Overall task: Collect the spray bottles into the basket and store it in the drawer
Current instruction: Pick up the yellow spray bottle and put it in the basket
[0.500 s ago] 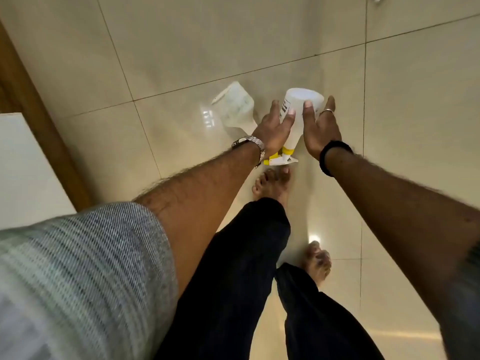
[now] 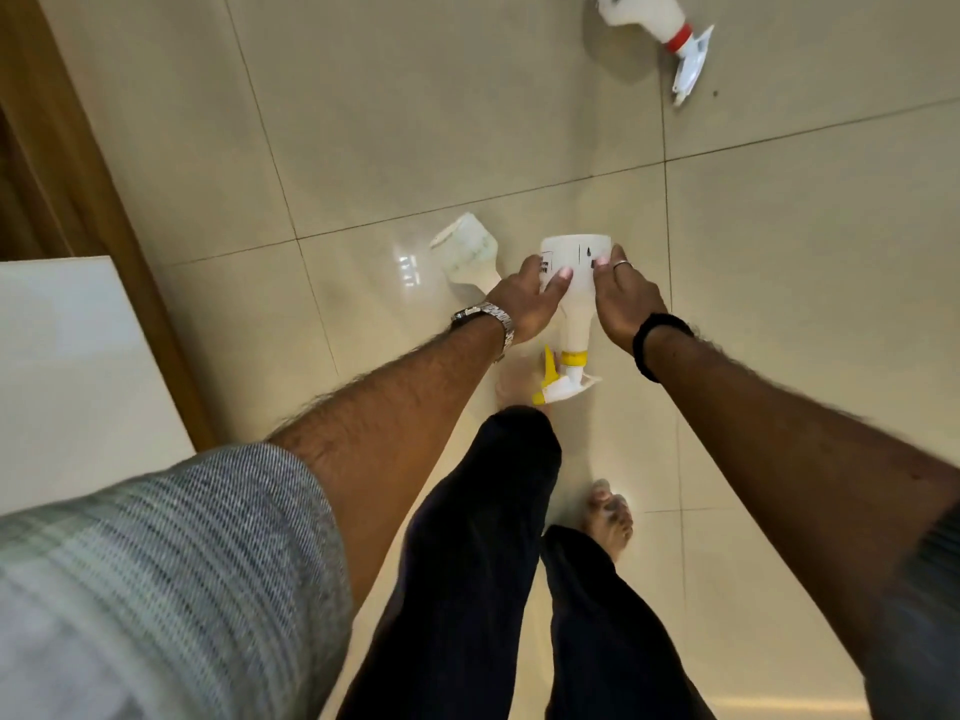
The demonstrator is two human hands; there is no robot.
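Note:
I hold a white spray bottle with a yellow collar and trigger (image 2: 574,304) above the floor, its nozzle pointing toward me. My left hand (image 2: 524,301) grips its left side and my right hand (image 2: 623,296) grips its right side. A faint reflection of the bottle (image 2: 467,254) shows on the glossy tile to the left. A second white spray bottle with a red collar (image 2: 657,26) lies on its side on the floor at the top right, partly cut off by the frame edge. No basket or drawer is in view.
Glossy beige floor tiles (image 2: 415,122) fill the view. A wooden frame (image 2: 78,163) runs along the left, with a white surface (image 2: 72,376) below it. My bare feet (image 2: 610,517) and dark trouser legs are under the bottle.
My view has tilted up, bringing the red-collared bottle into sight. Both hands have closed in tighter on the yellow-collared bottle, and my legs have stepped forward.

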